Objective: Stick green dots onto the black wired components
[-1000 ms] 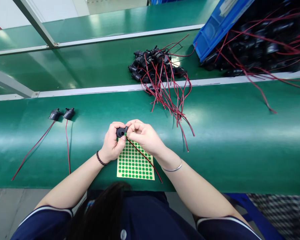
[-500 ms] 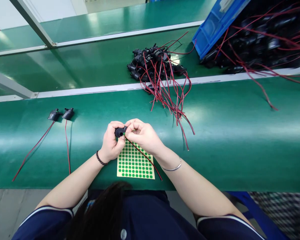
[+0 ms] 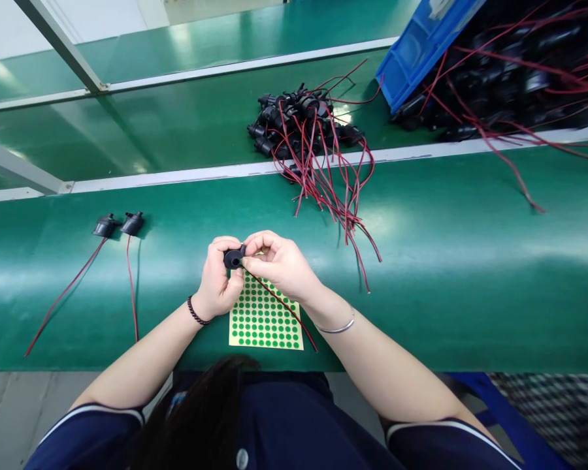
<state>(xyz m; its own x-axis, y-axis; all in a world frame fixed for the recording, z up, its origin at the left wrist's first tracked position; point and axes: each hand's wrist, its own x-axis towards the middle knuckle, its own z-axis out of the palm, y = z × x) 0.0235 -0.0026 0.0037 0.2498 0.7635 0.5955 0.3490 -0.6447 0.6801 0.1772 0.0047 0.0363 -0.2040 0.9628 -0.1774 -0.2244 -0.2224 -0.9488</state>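
My left hand (image 3: 217, 277) is closed around a small black pump (image 3: 232, 259), its round face with a hole turned up. At the pump's right side, my right hand (image 3: 279, 264) has its thumb and fingertips pinched against it; a speck of green shows by the thumb, and the exact grip is partly hidden. The pump's red and dark lead (image 3: 284, 305) runs down to the right. Beneath it lies a pale sheet of green dot stickers (image 3: 264, 316), its upper part covered by my hands.
Two similar pumps (image 3: 132, 224) with red leads lie to the left. A pile of pumps (image 3: 298, 124) with tangled leads (image 3: 340, 209) sits beyond my hands. At the back right, a blue bin (image 3: 406, 65) stands beside many more. A white ledge strip (image 3: 186, 176) crosses the green bench.
Both hands stay at the pump, with only a slight shift of the right thumb and fingers. Less green shows by the right thumb. The view has moved a little.
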